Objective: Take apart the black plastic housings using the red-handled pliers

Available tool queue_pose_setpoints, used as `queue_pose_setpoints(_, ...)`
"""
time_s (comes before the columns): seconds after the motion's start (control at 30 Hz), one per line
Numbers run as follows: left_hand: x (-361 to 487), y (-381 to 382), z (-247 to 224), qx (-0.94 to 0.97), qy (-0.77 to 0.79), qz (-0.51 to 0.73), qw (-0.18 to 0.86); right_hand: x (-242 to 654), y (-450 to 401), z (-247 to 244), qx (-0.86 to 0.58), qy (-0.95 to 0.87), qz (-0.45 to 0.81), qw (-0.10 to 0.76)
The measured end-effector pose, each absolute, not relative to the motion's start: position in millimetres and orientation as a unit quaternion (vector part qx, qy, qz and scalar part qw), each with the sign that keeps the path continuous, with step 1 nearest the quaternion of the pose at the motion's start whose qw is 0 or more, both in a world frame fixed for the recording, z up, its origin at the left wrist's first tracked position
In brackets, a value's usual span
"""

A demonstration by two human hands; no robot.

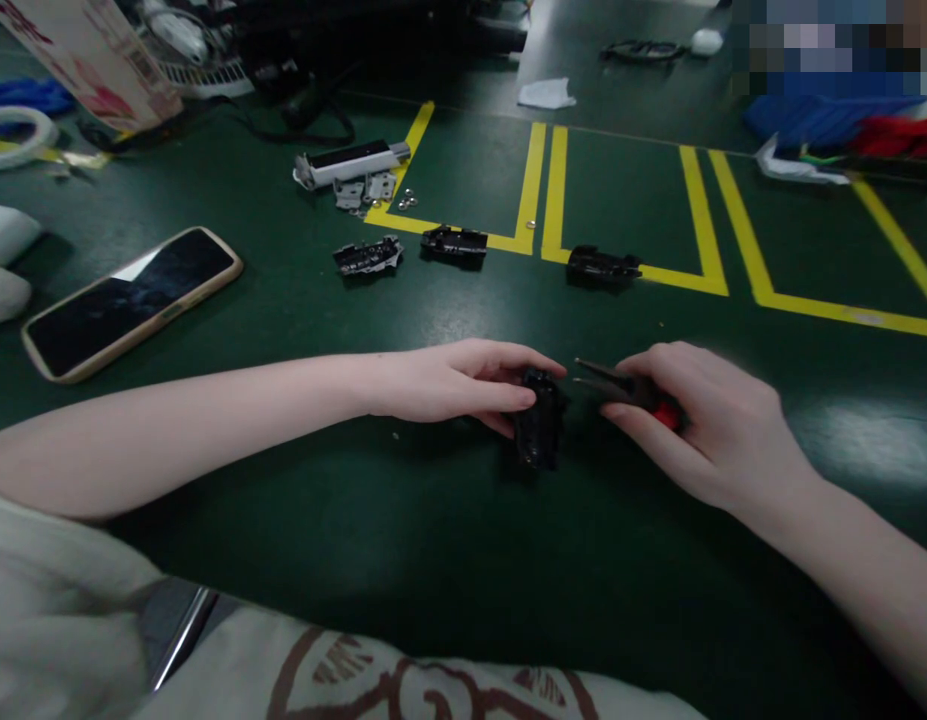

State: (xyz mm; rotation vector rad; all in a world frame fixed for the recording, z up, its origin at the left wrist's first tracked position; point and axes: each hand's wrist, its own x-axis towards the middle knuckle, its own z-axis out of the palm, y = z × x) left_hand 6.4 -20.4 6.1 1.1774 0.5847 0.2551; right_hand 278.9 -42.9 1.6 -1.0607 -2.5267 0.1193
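Observation:
Between the thumb and fingers of my left hand (470, 380) is a black plastic casing part (539, 430), held a little above or on the green table; I cannot tell which. My right hand (710, 420) grips pliers (617, 384) with red on the handle. Their two thin jaws are spread and point left at the casing part, with a small gap between. Farther back lie similar black parts: one (369, 256) at the left, one (454, 244) beside it, and another (603, 265) on the yellow tape to the right.
A phone (133, 300) in a tan case lies at the left. Behind the black parts are a white and black device (350, 163), metal brackets (365, 190) and small rings (408, 199). Yellow tape (635, 274) marks boxes on the table. A co-worker's blurred shape is at the upper right.

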Motion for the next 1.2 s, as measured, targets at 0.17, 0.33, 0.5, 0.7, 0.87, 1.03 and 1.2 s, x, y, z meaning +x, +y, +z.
queue_pose_setpoints(0.17,5.4,-19.8,6.6,0.54,0.278,0.101,0.788,278.6,-44.2,0.6,-0.381,-0.908,0.037,0.172)
queue_pose_setpoints(0.33,3.9,-17.6,8.8,0.49,0.297,0.094,0.814,279.8,-45.0,-1.8,-0.371,-0.911,0.024,0.178)
queue_pose_setpoints(0.5,1.1,-15.7,7.6,0.46,0.273,0.079,0.841,278.5,-46.3,-0.9,-0.357,-0.917,0.019,0.178)
queue_pose_setpoints(0.7,0.2,-15.6,3.9,0.445,0.245,0.076,0.858,278.7,-46.7,-1.2,-0.366,-0.916,0.031,0.162)
queue_pose_setpoints(0.87,0.7,-13.4,2.6,0.437,0.236,0.075,0.864,278.0,-46.1,-3.6,-0.364,-0.916,0.026,0.17)
queue_pose_setpoints(1.03,0.2,-11.7,0.2,0.416,0.252,0.076,0.871,277.6,-46.8,-1.1,-0.351,-0.921,0.012,0.168)
queue_pose_setpoints(1.2,1.8,-14.7,1.1,0.458,0.274,0.077,0.842,278.0,-45.3,-0.4,-0.338,-0.924,-0.012,0.179)
